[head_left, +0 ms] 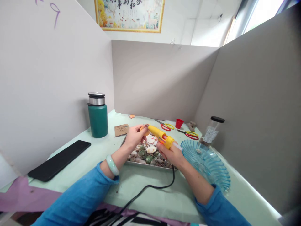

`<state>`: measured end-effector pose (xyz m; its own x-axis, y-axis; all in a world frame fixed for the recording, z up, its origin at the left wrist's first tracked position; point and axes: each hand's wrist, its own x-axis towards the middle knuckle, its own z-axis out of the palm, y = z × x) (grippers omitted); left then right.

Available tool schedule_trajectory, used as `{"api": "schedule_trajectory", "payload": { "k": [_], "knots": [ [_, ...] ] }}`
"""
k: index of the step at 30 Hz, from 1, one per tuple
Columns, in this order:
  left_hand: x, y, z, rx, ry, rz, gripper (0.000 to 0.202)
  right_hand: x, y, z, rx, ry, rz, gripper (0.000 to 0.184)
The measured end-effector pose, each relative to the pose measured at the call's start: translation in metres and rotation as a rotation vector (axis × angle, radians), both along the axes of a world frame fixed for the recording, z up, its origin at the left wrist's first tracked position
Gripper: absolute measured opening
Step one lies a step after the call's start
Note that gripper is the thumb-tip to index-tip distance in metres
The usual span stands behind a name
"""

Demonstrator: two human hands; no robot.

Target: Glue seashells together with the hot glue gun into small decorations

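My right hand (pixel 172 153) is closed around a yellow glue gun (pixel 161 135) with a black cord (pixel 150 188) trailing toward me. Its nozzle points left at a small orange shell (pixel 143 128) that my left hand (pixel 135 136) pinches between its fingertips. Both hands hover over a metal tray (pixel 150 165) filled with mixed seashells (pixel 148 150). A pale green bangle sits on my left wrist.
A blue glass dish (pixel 209 163) lies right of the tray. A green flask (pixel 97 116) and a black phone (pixel 60 160) are on the left. Two red-and-yellow scissors (pixel 190 134), a red cup (pixel 179 123), a brown card (pixel 121 129) and a clear jar (pixel 213 130) stand behind. Partition walls enclose the table.
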<state>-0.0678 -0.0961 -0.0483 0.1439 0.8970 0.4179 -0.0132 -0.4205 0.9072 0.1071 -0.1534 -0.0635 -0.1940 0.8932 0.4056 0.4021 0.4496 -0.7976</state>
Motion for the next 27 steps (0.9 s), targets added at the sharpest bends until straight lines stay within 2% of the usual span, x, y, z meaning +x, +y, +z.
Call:
{"api": "schedule_trajectory", "payload": {
  "k": [27],
  "knots": [
    [0.0003, -0.0006, 0.0007, 0.001, 0.006, 0.032, 0.036, -0.0006, -0.0016, 0.0005, -0.007, 0.002, -0.012, 0.043]
  ]
}}
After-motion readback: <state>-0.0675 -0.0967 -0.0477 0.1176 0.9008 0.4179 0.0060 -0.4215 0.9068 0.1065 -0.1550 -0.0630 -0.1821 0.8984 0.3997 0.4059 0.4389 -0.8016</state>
